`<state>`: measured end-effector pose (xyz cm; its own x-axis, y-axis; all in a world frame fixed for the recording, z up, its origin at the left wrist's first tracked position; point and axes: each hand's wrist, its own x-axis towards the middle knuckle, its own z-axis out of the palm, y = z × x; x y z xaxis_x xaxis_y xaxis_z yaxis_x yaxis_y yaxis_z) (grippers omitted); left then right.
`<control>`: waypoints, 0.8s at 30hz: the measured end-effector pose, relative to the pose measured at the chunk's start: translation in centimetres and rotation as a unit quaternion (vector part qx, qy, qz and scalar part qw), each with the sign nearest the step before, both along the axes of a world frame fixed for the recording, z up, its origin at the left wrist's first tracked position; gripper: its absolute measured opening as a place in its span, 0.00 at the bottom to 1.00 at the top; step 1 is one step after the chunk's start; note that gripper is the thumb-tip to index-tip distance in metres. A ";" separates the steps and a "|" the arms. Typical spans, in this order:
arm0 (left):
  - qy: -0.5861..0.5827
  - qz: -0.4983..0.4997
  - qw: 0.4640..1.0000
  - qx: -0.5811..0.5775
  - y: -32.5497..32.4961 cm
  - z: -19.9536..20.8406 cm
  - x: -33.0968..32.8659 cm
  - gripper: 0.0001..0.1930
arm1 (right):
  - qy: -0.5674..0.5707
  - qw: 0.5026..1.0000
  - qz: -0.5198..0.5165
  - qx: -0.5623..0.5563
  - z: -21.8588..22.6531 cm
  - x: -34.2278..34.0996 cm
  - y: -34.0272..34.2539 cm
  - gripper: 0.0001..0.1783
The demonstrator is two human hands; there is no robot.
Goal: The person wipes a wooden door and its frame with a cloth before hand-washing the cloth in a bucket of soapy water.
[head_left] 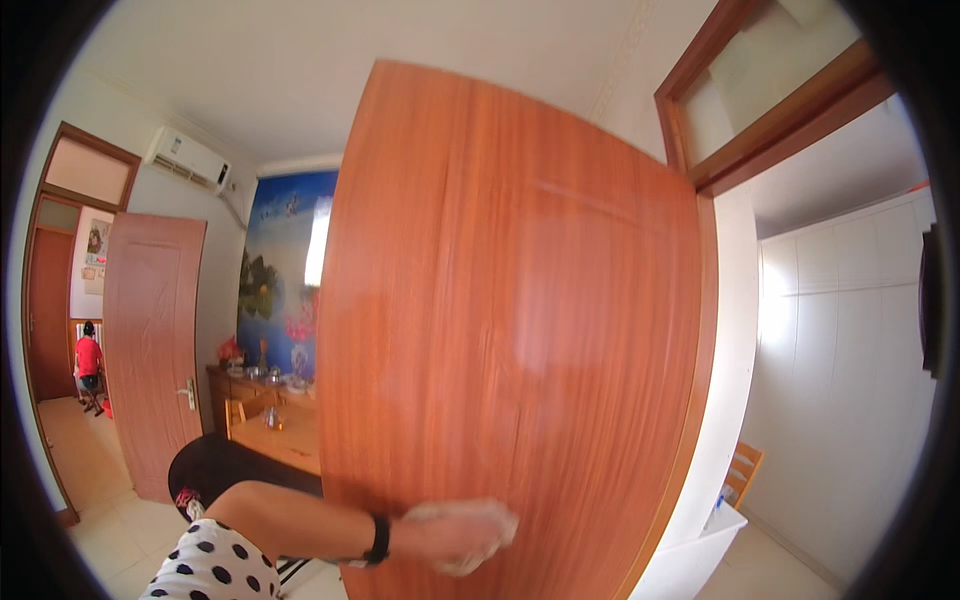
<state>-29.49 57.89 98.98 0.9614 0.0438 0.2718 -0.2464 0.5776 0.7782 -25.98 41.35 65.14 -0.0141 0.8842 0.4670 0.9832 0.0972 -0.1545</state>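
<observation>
On the wooden door's lower part, a hand lies over a pale cloth

Low on the face of a large reddish-brown door (540, 330), a pale, crumpled cloth (500, 520) rests under and around the person's left hand (445, 538). Both are blurred, so I cannot tell whether the fingers are spread, pressed together or pinching the cloth. As for the right hand, it is out of view and its grip cannot be told.

A black band (378, 540) circles the left wrist. The bare forearm runs back to a bent elbow, and below that a white sleeve (215, 565) with black dots fills the lower edge. Behind the elbow is a dark rounded shape (225, 465) that I cannot identify.

To the right of the door stands its brown frame (706, 260), and beyond it a wooden chair back (745, 470) shows near a white panelled wall (840, 320).

To the left, a wooden table (285, 447) bears a shiny pot (272, 418). Behind it are a brown sideboard (220, 392) and a blue mural (275, 225) with flowers. Farther left, an air conditioner (190, 160) hangs high above a second door (155, 340), which stands ajar. Past that doorway, well apart, is another person (89, 355) in a red top.
</observation>
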 end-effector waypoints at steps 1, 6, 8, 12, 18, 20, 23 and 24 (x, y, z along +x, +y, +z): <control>-0.014 0.082 0.971 0.225 0.7 1.4 -0.8 0.19 | 0.001 1.000 -0.004 -0.003 -0.1 0.4 -0.2 0.17; -0.120 0.396 0.216 0.884 -1.0 15.8 -2.8 0.18 | 0.016 0.999 -0.040 -0.009 -0.2 3.2 -1.8 0.17; -0.140 0.513 -0.102 0.841 -6.4 28.2 -5.0 0.16 | 0.023 0.999 -0.049 -0.009 0.0 3.9 -2.1 0.17; 0.013 0.823 -0.130 0.553 -6.1 42.1 -9.5 0.20 | 0.017 1.000 -0.018 -0.004 0.5 4.6 -0.8 0.17; -0.202 0.671 -0.030 0.713 -5.5 35.0 8.1 0.09 | 0.040 0.998 -0.043 -0.007 0.4 6.2 -0.4 0.17; -0.163 0.508 -0.079 0.842 -6.3 26.9 13.2 0.09 | 0.049 0.997 -0.058 -0.009 0.2 6.6 -0.5 0.17; -0.042 0.239 0.546 0.802 -4.3 11.4 11.4 0.12 | 0.048 0.998 -0.042 -0.005 0.6 6.6 0.2 0.17; 0.078 0.138 0.710 0.686 -3.5 6.3 9.7 0.13 | 0.050 0.998 -0.044 -0.006 0.6 6.6 0.2 0.17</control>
<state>-19.78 54.41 105.26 0.9906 0.0336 0.1324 -0.0517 -0.8049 0.5911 -19.36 41.54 65.73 0.1098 0.8857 0.4511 0.9676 0.0086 -0.2524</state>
